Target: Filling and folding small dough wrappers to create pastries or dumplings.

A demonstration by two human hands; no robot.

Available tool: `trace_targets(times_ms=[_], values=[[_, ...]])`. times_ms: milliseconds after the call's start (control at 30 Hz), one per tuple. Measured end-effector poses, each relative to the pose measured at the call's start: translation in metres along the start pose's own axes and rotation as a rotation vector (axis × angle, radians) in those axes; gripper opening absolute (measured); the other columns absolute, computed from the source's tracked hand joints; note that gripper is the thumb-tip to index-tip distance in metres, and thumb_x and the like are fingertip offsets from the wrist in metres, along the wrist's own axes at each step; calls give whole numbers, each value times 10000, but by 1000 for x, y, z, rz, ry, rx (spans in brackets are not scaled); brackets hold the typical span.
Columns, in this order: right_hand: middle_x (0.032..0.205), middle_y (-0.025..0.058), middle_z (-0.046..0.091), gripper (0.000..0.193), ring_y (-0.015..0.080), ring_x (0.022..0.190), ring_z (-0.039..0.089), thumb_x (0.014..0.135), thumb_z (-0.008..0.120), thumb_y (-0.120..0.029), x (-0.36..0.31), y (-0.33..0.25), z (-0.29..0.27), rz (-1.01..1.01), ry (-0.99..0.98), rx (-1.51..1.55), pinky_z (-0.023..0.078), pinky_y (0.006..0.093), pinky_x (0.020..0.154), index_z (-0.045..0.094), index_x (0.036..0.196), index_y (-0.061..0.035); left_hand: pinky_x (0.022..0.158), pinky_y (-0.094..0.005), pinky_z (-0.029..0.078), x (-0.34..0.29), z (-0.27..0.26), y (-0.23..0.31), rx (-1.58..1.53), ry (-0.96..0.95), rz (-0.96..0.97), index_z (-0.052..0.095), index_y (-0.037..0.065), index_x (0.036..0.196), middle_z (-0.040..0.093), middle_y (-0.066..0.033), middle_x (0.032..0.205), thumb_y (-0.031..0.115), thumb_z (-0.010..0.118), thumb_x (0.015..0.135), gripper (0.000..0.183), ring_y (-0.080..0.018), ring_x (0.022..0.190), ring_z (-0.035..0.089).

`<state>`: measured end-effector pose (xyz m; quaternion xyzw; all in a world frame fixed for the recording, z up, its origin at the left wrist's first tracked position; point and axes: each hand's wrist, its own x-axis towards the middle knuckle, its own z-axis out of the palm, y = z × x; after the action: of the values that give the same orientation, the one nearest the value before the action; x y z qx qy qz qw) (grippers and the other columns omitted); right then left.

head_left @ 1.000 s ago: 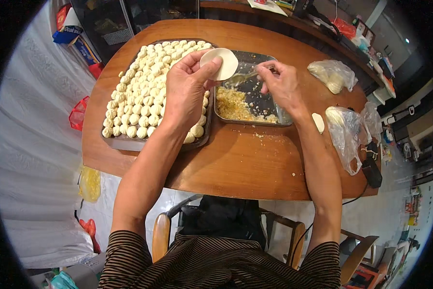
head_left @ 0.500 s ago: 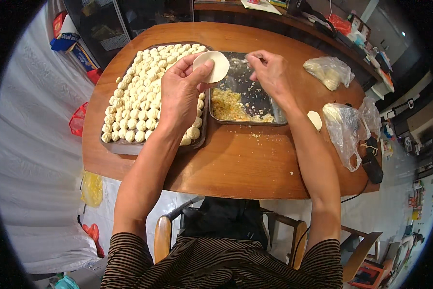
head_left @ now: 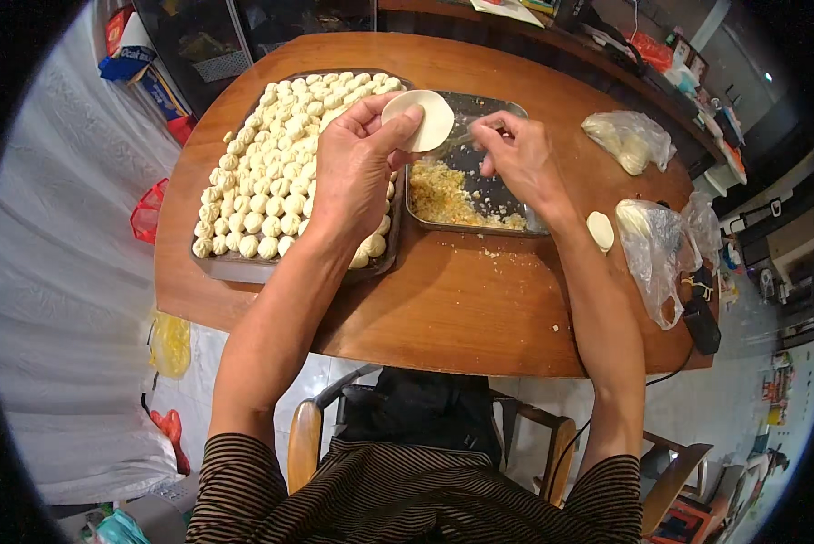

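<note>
Pinched between the thumb and fingers of my left hand [head_left: 354, 163] is a round, pale dough wrapper [head_left: 432, 125], raised above the inner edges of two trays. My right hand [head_left: 523, 161] grips a metal spoon [head_left: 462, 132], its bowl blurred and close to the wrapper's right side. Below the hands lies a dark rectangular tray [head_left: 508, 109] with crumbly yellow-orange filling [head_left: 448, 195] gathered at its near left. Rows of small pleated dumplings [head_left: 271, 195] cover the larger dark tray [head_left: 244, 270] at the left, partly hidden by my left hand and forearm.
To the right of my right forearm, more dough wrappers [head_left: 600, 231] lie on the wooden table [head_left: 461, 317]. Clear plastic bags [head_left: 647, 238] with pale contents sit farther right, beside a small black device [head_left: 701, 326] with a cord. Crumbs dot the table before the filling tray.
The view has shifted slightly, so both trays appear a little farther right. My right hand has turned, and the spoon bowl sits lower beside the wrapper. The left hand still pinches the wrapper.
</note>
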<state>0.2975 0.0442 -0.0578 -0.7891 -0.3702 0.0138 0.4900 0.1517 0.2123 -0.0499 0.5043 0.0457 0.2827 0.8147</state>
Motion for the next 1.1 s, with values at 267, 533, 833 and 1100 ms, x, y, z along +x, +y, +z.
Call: trace_targets(times_ms=[267, 533, 833, 1100], values=[[858, 106, 748, 280, 107, 609, 669, 1002, 665, -205, -27, 5, -17, 43, -13, 110, 537, 281, 578, 739, 1078, 54, 850, -305, 625, 4, -3, -3, 29, -12, -9, 653, -37, 1235, 754, -123, 1131, 77, 745, 966, 306, -165, 973, 746], [839, 91, 743, 263, 97, 609, 670, 1011, 674, -204, -33, 14, -32, 48, 138, 129, 517, 262, 562, 733, 1049, 49, 867, -329, 634, 2, -2, -2, 57, -22, -8, 649, -45, 1237, 749, -132, 1134, 87, 751, 962, 322, -178, 978, 745], [806, 79, 747, 288, 120, 598, 696, 1019, 649, -232, -38, 7, -26, 168, 71, 73, 525, 287, 548, 725, 1012, 46, 932, -395, 657, -4, 2, 3, 40, -89, -38, 614, -66, 1249, 728, -174, 1156, 122, 701, 996, 327, -240, 1028, 749], [830, 102, 716, 305, 149, 583, 681, 1012, 666, -230, -36, 15, -32, 262, 87, 275, 559, 288, 526, 692, 1032, 74, 901, -317, 647, -1, 0, 1, 89, -89, -108, 613, -76, 1248, 724, -160, 1155, 128, 660, 1023, 307, -223, 1017, 744]])
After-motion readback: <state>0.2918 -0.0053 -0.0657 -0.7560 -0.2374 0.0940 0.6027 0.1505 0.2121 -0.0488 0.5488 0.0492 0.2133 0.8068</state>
